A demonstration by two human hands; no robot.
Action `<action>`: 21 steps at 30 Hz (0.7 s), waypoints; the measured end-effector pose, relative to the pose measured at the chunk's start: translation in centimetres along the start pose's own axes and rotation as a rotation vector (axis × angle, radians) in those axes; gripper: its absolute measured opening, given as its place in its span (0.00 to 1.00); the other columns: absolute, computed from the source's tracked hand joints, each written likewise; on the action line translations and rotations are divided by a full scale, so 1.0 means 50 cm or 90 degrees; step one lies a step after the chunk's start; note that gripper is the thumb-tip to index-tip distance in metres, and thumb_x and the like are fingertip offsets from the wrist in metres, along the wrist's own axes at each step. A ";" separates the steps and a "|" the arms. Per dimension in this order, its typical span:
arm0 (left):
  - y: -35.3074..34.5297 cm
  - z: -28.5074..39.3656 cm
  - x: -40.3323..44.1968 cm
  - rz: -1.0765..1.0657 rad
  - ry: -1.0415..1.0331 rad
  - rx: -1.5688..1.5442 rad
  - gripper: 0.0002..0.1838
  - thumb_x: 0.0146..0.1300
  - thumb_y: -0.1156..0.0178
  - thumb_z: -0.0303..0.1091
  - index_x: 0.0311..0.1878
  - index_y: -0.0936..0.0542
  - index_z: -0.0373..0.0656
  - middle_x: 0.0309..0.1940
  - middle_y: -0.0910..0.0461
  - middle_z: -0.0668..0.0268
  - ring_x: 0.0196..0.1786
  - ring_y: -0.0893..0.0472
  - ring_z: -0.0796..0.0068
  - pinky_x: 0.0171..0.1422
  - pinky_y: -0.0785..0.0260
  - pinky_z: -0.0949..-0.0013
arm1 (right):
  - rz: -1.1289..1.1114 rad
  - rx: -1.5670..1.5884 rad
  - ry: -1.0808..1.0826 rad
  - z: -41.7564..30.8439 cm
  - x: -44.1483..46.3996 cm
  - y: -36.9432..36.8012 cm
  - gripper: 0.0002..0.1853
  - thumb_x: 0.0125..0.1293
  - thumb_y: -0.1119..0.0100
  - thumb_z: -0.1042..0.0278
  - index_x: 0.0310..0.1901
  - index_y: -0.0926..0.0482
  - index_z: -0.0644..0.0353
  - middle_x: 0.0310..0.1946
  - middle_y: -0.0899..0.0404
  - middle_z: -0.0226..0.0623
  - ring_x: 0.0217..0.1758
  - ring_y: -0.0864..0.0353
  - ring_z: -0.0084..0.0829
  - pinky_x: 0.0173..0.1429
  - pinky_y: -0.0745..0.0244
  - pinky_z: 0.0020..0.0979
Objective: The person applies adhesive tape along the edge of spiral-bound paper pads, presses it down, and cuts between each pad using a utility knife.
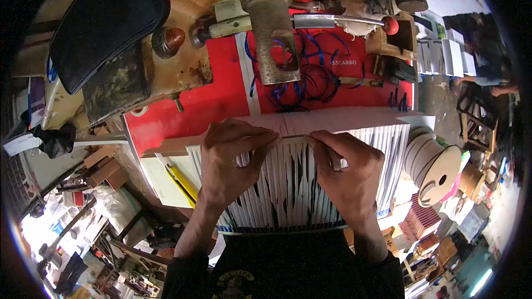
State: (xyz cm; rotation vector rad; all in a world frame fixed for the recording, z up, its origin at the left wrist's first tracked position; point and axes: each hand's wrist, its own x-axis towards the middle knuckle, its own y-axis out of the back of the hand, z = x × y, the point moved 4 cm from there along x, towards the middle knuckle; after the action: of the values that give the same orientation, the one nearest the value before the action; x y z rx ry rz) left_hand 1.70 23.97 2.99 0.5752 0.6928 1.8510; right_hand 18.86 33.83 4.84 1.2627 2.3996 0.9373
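Note:
My left hand (233,152) pinches one end of a short, thin, dark-patterned strip (293,136) between thumb and fingertips. At the strip's other end, my right hand (346,169) holds it in a similar pinch. The strip is stretched level between both hands, over the far edge of a long row of white page blocks (288,182) packed side by side. Dark gaps and markings show along the row. Left of my left hand lies a yellow cutter-like tool (182,182) on pale sheets. Tangled blue-black ribbon (305,80) is spread on the red surface beyond.
A worn metal machine column (271,27) hangs over the red table surface (183,122). A lever with a red knob (390,25) sticks out at back right. Beside the row, at right, stands a large spool of white tape (438,163). Another person (482,50) is at far right.

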 end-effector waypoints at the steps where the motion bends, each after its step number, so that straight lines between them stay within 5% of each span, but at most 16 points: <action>1: -0.001 0.001 0.002 -0.002 -0.003 -0.002 0.10 0.51 0.25 0.23 0.38 0.09 0.46 0.36 0.10 0.66 0.43 0.13 0.69 0.49 0.25 0.63 | 0.003 -0.002 -0.002 -0.004 -0.004 0.001 0.08 0.59 0.28 0.81 0.41 0.11 0.62 0.34 0.10 0.42 0.30 0.10 0.28 0.32 0.20 0.26; 7: -0.032 0.003 0.006 -0.003 -0.064 -0.039 0.11 0.51 0.25 0.23 0.39 0.09 0.47 0.38 0.10 0.67 0.44 0.13 0.69 0.51 0.25 0.63 | 0.038 0.008 -0.115 0.016 -0.018 0.045 0.09 0.58 0.26 0.80 0.41 0.10 0.62 0.34 0.10 0.40 0.31 0.10 0.28 0.33 0.18 0.27; 8: -0.039 0.005 0.009 -0.020 -0.057 -0.047 0.12 0.51 0.25 0.22 0.40 0.09 0.47 0.38 0.10 0.67 0.44 0.13 0.69 0.51 0.26 0.63 | 0.033 0.012 -0.077 0.024 -0.014 0.052 0.10 0.58 0.28 0.79 0.41 0.12 0.59 0.34 0.12 0.42 0.33 0.11 0.40 0.36 0.18 0.34; 12: -0.049 0.013 0.017 -0.072 -0.035 -0.031 0.15 0.50 0.25 0.24 0.42 0.09 0.50 0.43 0.09 0.67 0.48 0.13 0.66 0.58 0.22 0.63 | 0.016 0.020 -0.096 0.038 -0.012 0.053 0.09 0.57 0.28 0.80 0.40 0.12 0.59 0.34 0.12 0.44 0.33 0.11 0.41 0.37 0.18 0.36; 21: -0.046 0.030 0.008 -0.021 -0.024 0.015 0.14 0.50 0.26 0.22 0.41 0.09 0.47 0.37 0.10 0.66 0.41 0.13 0.69 0.51 0.27 0.65 | -0.005 0.025 -0.108 0.050 -0.006 0.050 0.10 0.58 0.32 0.82 0.41 0.13 0.59 0.34 0.12 0.44 0.34 0.11 0.44 0.38 0.17 0.36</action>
State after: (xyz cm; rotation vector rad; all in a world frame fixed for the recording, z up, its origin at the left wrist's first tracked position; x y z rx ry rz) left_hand 4.06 25.36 2.53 0.6089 0.6971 1.7993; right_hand 21.89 35.64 4.59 1.2901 2.3000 0.7515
